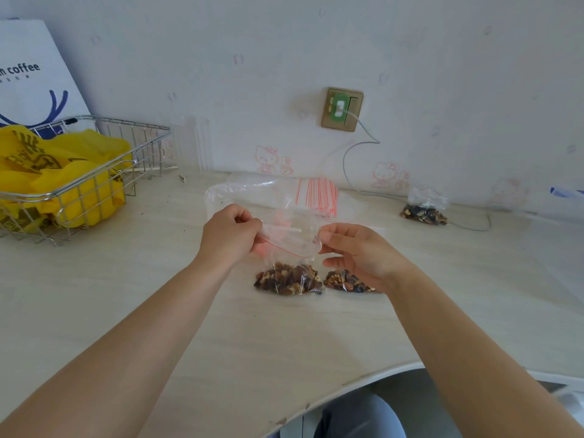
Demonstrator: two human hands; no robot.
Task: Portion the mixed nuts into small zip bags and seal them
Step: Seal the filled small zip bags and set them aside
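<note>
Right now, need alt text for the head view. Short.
Both hands, left hand and right hand, pinch the top of a small zip bag of mixed nuts over a pale table. Another filled bag lies beside it, a third near the wall.

Upright nut-filled zip bag (289, 267), mouth unsealed

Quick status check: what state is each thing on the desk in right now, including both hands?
Left hand: pinches the bag top.
Right hand: pinches the bag top.
Held bag: nuts inside, bottom on desk.
Second bag: filled, lying beside it.
Far bag: filled, by the wall.
Empty bags: stacked.
Wire basket: holds yellow bag.
</note>
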